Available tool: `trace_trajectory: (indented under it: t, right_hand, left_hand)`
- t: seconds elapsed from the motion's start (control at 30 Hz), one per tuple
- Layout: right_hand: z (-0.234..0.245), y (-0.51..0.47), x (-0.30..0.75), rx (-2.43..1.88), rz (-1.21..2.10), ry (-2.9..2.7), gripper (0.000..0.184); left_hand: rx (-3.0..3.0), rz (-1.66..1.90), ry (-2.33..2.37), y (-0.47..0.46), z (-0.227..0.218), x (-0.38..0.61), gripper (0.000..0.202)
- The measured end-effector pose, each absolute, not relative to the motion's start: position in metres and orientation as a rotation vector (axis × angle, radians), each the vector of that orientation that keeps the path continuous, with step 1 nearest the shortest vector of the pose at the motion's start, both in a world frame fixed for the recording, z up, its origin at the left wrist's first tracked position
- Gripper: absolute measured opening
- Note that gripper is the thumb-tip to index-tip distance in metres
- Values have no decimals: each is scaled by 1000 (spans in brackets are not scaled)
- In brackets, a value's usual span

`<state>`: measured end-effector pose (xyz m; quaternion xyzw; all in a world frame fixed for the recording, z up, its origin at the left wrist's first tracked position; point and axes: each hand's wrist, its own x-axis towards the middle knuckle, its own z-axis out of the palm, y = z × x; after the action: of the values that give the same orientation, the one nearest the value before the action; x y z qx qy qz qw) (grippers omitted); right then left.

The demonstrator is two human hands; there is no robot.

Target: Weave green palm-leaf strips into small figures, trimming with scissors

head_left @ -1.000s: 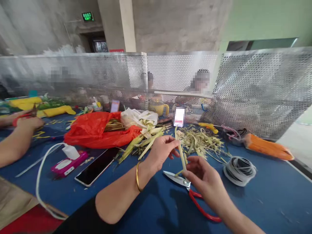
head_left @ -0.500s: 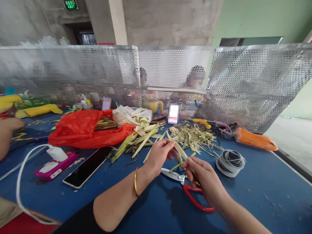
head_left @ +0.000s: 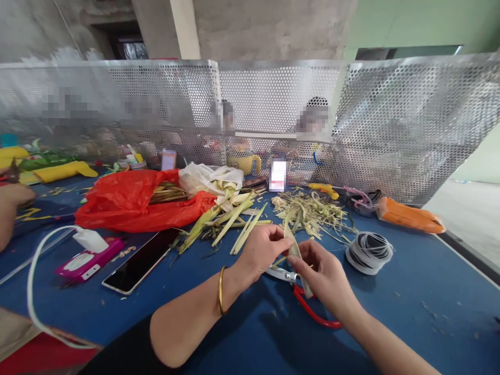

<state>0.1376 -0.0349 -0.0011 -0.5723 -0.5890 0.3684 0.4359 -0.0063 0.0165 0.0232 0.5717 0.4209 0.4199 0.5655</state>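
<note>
A pale strip of corn husk (head_left: 291,234) is pinched between both hands above the blue table. My left hand (head_left: 261,251), with a gold bangle on the wrist, grips it near the middle by thumb and fingers. Close beside it, my right hand (head_left: 326,273) pinches the strip lower down, and its end hangs below the fingers. Under the hands lies a pair of scissors (head_left: 318,314) with red handles, partly covered by the right hand. Several cut husk strips (head_left: 245,233) lie beyond my left hand, and a heap of shredded husk scraps (head_left: 312,211) lies beyond the right.
A red plastic bag (head_left: 117,205) holding husks lies at left, near a black phone (head_left: 142,260) and a magenta power strip (head_left: 91,263). A wire spool (head_left: 369,253) and an orange packet (head_left: 409,216) are right. Behind stands a perforated metal screen (head_left: 273,94). A co-worker's hand (head_left: 17,200) is far left.
The husk strip has turned steeper and shows a broader face. Both hands have drawn closer together on it. The right hand has shifted its grip, and the whole view has moved slightly.
</note>
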Motion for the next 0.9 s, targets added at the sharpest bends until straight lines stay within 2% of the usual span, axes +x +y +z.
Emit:
trace_trajectory:
  t: [0.1,0.3,0.4,0.63,0.77,0.9]
  right_hand:
    - [-4,-34,139,-1467,815,-1520,36]
    - [2,-31,144,-1295,1339,-1324,42]
    - [5,-30,145,-1266,1454,-1240,41]
    - [-1,-31,141,-1326,1182,-1281,37]
    - [-5,-33,140,-1396,1013,-1412,27]
    - [-8,-33,138,-1360,1069,-1413,20]
  left_hand:
    - [1380,968,1016,17,23,-7,5]
    - [1294,939,1002,31,21,-19,11]
    - [1218,962,1008,37,20,-23,13]
    - [1112,835,864,24,16,-14,31]
    - [1150,887,967,19,8,-6,23]
    - [1073,932,1020,22,7,-5,19]
